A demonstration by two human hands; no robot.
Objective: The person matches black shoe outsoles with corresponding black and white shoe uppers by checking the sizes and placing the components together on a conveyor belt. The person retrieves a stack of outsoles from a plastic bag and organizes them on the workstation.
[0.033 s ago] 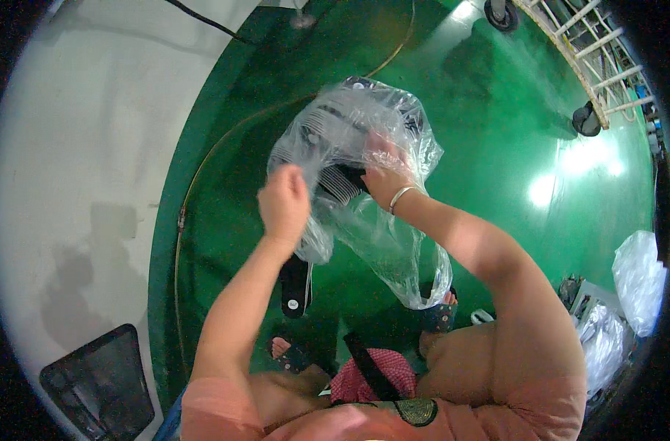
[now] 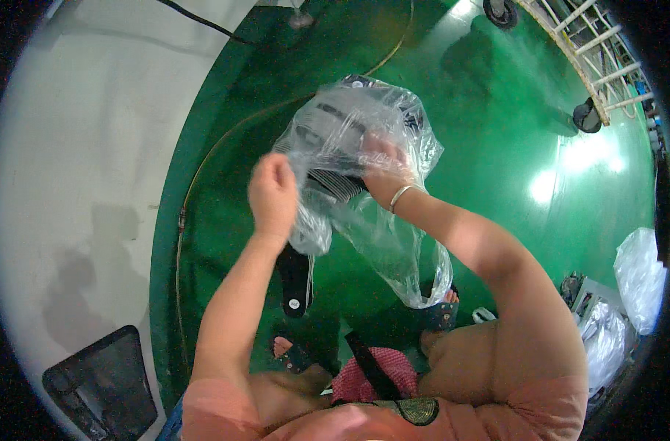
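A clear plastic bag (image 2: 335,110) lies crumpled around stacked dark pieces with pale edges (image 2: 335,185), which look like shoe insoles. At its left side, my left hand (image 2: 272,198) is closed, pinching the edge of the plastic. My right hand (image 2: 386,165) reaches into the bag's opening, by the dark stack; film blurs its fingers, so their grip is unclear. Below my left hand, a long black sole-shaped piece (image 2: 296,283) with a round white sticker shows partly. A loose flap of the bag hangs toward my right foot (image 2: 441,312).
A pale hose (image 2: 184,213) curves across the green floor (image 2: 496,206). At the far right stands a wheeled metal rack (image 2: 596,55). More clear plastic bags (image 2: 636,283) lie at the right, and a black mesh panel (image 2: 103,386) is at the lower left.
My left hand has moved a little left and away from me, drawing the plastic edge with it. The right hand stays nearly in place.
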